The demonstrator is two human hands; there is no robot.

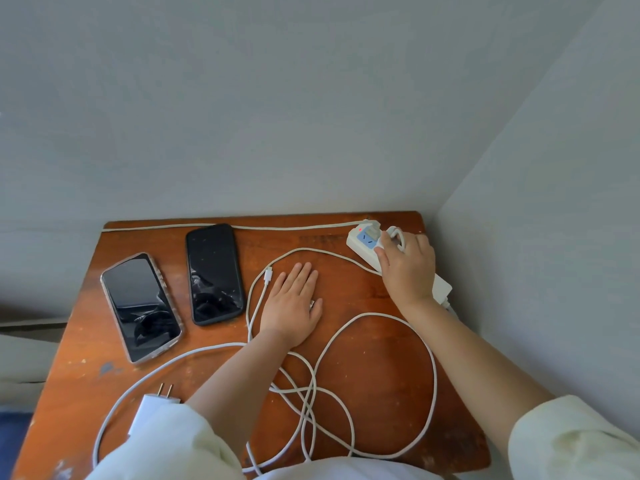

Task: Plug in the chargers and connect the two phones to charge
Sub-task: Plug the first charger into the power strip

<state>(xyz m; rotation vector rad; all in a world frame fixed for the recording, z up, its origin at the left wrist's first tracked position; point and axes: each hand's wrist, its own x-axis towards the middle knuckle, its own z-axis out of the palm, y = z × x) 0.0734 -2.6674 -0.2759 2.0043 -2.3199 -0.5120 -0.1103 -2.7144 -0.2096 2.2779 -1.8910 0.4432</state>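
Two dark-screened phones lie face up on the wooden table [346,358]: one in a clear case [140,306] at the left, one in a black case [214,273] beside it. A white power strip [362,242] with a lit red lamp sits at the far right. My right hand [407,268] rests on the strip, its fingers closed around a white charger there. My left hand [292,304] lies flat, palm down, on the table, next to a white cable connector [268,274]. A second white charger [152,408] with bare prongs lies unplugged at the near left.
Long white cables [433,368] loop and cross over the near half of the table. The strip's own cord [242,227] runs along the far edge. Grey walls close in behind and on the right.
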